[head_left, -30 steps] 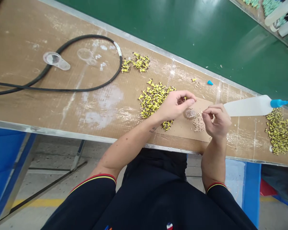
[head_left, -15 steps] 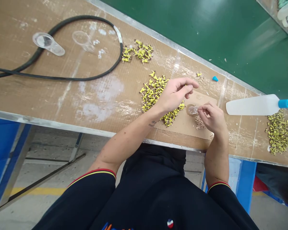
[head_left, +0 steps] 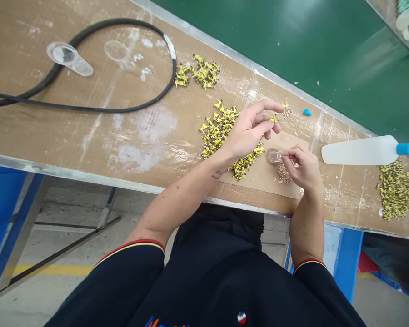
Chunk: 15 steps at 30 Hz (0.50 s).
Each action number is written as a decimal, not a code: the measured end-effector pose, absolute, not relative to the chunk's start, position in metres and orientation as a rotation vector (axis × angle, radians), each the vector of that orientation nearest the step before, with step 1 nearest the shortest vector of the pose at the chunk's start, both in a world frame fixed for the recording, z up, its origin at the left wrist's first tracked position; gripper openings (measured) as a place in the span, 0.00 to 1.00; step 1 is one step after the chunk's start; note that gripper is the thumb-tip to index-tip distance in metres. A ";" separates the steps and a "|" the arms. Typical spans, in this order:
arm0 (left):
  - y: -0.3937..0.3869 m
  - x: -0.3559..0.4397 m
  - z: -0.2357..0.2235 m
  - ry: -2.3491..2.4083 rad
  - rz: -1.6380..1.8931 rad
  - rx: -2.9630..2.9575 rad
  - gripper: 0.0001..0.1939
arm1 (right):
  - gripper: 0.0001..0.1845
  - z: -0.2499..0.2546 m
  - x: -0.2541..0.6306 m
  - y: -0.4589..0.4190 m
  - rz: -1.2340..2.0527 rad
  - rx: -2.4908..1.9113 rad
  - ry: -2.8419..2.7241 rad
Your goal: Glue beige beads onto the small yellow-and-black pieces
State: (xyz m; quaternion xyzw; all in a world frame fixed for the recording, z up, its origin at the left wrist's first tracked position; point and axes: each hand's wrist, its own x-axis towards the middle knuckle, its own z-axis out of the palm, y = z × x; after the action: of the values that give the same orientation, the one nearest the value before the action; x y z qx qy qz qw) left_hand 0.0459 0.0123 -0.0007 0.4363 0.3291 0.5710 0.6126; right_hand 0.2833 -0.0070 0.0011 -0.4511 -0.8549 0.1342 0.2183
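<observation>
My left hand (head_left: 254,125) hovers at the edge of a pile of small yellow-and-dark figures (head_left: 221,131). One small yellow figure (head_left: 273,119) shows at its thumb and fingertips, with the index finger stretched out above. My right hand (head_left: 303,168) is closed in a pinch beside a small clear cup (head_left: 275,157). What its fingertips hold, if anything, is too small to make out. Below and partly behind that hand lies a heap of tiny pinkish pieces (head_left: 285,175). Cup and heap rest on a flat cardboard sheet (head_left: 255,179).
A white bottle with a blue nozzle (head_left: 361,151) lies to the right, near another yellow pile (head_left: 398,190). Beyond my hands are a blue cap (head_left: 306,112) and a few scattered bits (head_left: 286,112). A black cable (head_left: 122,110) loops at left near a clear scoop-shaped piece (head_left: 68,58).
My left index finger has lifted away from the thumb, and the yellow figure at the fingertips has come into sight. My right hand has stayed almost still by the cup.
</observation>
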 end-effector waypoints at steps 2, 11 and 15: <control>0.012 0.046 0.000 0.774 1.312 0.985 0.13 | 0.04 0.001 0.284 -0.007 0.385 -1.258 -2.364; 0.005 0.050 0.003 0.679 1.286 0.982 0.09 | 0.05 0.023 0.277 -0.009 0.460 -1.104 -2.046; 0.002 0.053 0.000 0.636 1.209 0.980 0.09 | 0.09 0.033 0.264 -0.005 0.409 -1.052 -1.915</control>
State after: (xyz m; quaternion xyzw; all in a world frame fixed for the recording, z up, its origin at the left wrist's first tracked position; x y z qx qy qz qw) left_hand 0.0526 0.0016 -0.0001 0.4345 0.2820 0.5356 0.6670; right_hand 0.2644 -0.0051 0.0327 -0.4242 -0.7722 0.1650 0.4432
